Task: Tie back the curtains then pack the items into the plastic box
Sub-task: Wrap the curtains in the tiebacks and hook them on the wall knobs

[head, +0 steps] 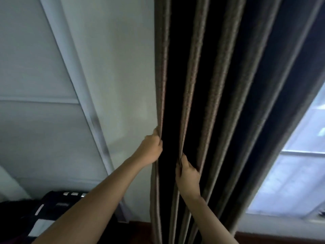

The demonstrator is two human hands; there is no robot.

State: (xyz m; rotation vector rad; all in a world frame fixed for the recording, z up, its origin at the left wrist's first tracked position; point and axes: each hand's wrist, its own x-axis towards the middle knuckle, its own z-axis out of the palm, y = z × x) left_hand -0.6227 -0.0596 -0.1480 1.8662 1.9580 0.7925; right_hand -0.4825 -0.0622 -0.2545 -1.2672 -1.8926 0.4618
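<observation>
Curtain [219, 85]: grey-brown, pleated, hangs bunched between the white wall [119, 67] and the window [290, 173], already off most of the glass. Left hand [151, 148] grip: fingers curled round the outermost fold at the wall-side edge. Right hand [187, 175] grip: thumb and fingers pinching the next fold over, slightly lower. Both arms reach up from below.

Step in hand looks like gathering the pleats before tying. To do it well, I'd:
- stack the folds one onto the next, from wall side to window side
- keep both grips at one height so the bundle doesn't twist
- take the whole bunch in one hand, freeing the other for the tie

No tieback or hook in view. No plastic box or items either, so location unknown.

Further out: white panelled door [26, 67] left of the wall, black-and-white fabric [52, 208] at lower left.
</observation>
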